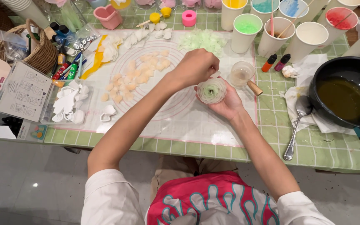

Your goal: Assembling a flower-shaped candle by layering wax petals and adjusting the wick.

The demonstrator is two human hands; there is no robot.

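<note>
While my right hand (228,105) cups the layered white-and-green wax flower (211,90) above the desk (271,125), my left hand's fingers (207,66) close on its rim, many peach petals (140,71) and green petals (203,40) lying unused on the mat (180,121).

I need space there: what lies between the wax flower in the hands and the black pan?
In the head view, between the wax flower and the black pan lie a small clear cup, crumpled paper and a spoon.
</note>
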